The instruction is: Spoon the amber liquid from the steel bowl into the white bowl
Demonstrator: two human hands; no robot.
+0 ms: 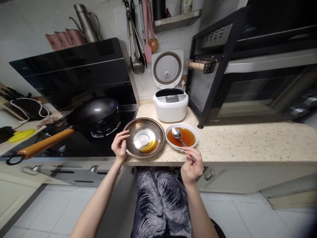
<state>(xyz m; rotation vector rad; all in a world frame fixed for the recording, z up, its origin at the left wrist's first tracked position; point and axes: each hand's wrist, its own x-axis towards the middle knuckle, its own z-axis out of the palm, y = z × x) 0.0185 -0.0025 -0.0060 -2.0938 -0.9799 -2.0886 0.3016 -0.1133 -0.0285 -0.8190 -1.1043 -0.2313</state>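
Observation:
My right hand point(192, 166) is closed round the handle of a metal spoon point(176, 133). The spoon's bowl is over a white bowl point(197, 142) of reddish-brown liquid point(187, 136); whether it touches the liquid I cannot tell. To the left of that bowl stands a shallow stainless steel dish point(133, 132) with a little amber liquid point(149, 145) at its bottom. At the dish's left rim is my left hand point(120, 145), its fingers over the edge and the thumb side low, gripping the rim.
Behind the bowls a white rice cooker point(172, 110) stands with its lid up. A black wok point(94, 114) sits on the stove, its wooden handle point(47, 143) jutting toward the front left. A black rack point(208, 99) with an oven point(267, 96) occupies the right. Utensils point(147, 49) hang on the wall.

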